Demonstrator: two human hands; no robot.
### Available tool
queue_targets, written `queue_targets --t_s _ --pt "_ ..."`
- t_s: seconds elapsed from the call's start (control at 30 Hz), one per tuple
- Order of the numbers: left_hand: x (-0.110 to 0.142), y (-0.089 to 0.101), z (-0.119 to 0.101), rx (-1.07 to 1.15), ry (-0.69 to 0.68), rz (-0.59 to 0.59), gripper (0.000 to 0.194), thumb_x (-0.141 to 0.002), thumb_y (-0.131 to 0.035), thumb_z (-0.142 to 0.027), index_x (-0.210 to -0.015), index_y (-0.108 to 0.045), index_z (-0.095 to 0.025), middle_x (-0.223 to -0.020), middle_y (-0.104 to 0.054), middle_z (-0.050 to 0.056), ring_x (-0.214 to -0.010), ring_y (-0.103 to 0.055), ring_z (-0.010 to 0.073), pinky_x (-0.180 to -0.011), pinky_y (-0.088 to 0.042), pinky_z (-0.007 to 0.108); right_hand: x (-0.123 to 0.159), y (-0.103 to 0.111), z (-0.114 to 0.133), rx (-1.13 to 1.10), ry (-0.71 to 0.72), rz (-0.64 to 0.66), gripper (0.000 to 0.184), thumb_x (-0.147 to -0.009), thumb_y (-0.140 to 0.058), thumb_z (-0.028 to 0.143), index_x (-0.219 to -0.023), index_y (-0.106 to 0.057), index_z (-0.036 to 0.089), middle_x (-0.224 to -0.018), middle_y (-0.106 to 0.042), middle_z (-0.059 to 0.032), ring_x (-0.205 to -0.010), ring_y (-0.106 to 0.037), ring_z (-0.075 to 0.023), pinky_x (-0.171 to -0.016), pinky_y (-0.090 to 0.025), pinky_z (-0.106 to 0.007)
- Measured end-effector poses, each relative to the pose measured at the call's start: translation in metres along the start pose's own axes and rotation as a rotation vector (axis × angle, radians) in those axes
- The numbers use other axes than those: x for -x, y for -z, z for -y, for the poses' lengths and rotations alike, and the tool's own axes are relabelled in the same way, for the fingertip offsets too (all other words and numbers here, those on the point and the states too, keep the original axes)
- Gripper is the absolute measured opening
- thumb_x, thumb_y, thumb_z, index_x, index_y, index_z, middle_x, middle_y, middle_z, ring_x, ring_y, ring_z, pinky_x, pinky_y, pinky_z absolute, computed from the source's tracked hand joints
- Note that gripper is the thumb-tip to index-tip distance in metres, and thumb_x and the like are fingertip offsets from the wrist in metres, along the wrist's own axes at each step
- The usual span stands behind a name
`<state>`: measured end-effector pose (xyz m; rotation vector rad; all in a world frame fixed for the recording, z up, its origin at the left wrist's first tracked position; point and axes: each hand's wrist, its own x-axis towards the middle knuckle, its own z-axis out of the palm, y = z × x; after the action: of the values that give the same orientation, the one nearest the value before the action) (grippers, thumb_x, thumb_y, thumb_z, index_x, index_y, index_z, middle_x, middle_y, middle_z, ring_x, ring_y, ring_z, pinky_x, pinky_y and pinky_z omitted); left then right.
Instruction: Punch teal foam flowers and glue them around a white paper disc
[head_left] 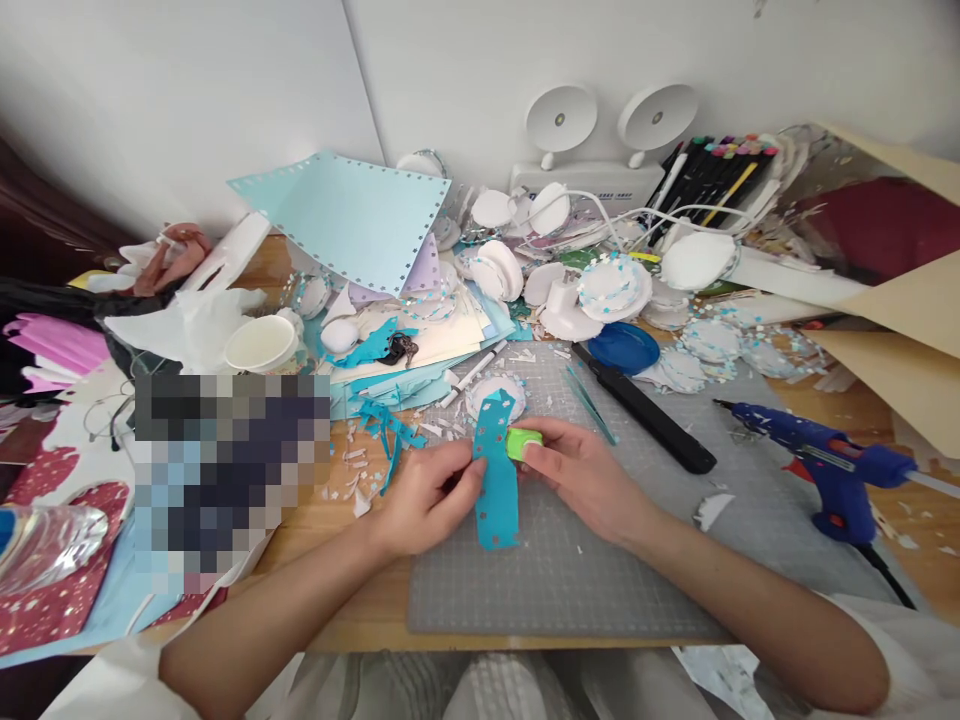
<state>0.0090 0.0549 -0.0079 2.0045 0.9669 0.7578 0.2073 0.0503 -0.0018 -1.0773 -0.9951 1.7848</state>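
My left hand (424, 495) pinches the left edge of a teal paper strip (496, 480) dotted with small punched holes. The strip stands over the grey cutting mat (570, 570). My right hand (581, 470) grips a small green hole punch (523, 443), which is pressed against the strip's right edge near its top. Both hands are closed on what they hold. Teal paper scraps (386, 425) lie just left of my left hand.
A blue glue gun (821, 465) lies on the right, a black utility knife (649, 415) beyond the mat. White paper plates (615, 285), a paper cup (262, 343), light blue punched card (352, 215) and markers (716, 170) crowd the back. Red glitter sheets (60, 540) lie left.
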Motion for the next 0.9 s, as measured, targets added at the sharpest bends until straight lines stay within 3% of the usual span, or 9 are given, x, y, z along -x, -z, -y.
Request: queue_targets --t_s 0.2,0.6,0.9 --pt "0.0003 -0.0015 0.0011 0.012 -0.026 -0.065 0.033 -0.093 -0.042 -0.020 -0.063 -0.031 -0.017 -0.056 -0.031 -0.005 -0.051 -0.030 0.0074 -0.051 -0.025 0.022 0.0000 -0.0051 0.0052 0.034 -0.003 -0.066 0.038 -0.057 -0.084 0.034 -0.087 -0.064 0.021 -0.085 -0.065 0.0001 -0.080 -0.059 -0.0142 -0.077 -0.050 -0.029" --pt "-0.0026 -0.0022 -0.0004 -0.002 0.047 -0.040 0.033 -0.096 -0.040 -0.026 -0.064 -0.038 -0.016 -0.058 -0.035 -0.004 -0.054 -0.033 0.0085 -0.052 -0.027 0.023 0.0006 -0.0072 0.0001 0.140 0.023 -0.022 0.038 -0.059 -0.082 0.036 -0.087 -0.060 0.021 -0.079 -0.061 0.0004 -0.075 -0.057 -0.0144 -0.069 -0.051 -0.028" --pt "-0.0021 -0.0006 0.0008 -0.005 0.041 0.013 0.036 -0.096 -0.041 -0.027 -0.062 -0.034 -0.016 -0.055 -0.034 -0.005 -0.052 -0.034 0.0076 -0.052 -0.026 0.023 0.0004 -0.0063 -0.0004 0.141 0.003 -0.011 0.042 -0.057 -0.082 0.034 -0.090 -0.060 0.022 -0.087 -0.066 -0.0015 -0.081 -0.061 -0.0169 -0.074 -0.052 -0.031"
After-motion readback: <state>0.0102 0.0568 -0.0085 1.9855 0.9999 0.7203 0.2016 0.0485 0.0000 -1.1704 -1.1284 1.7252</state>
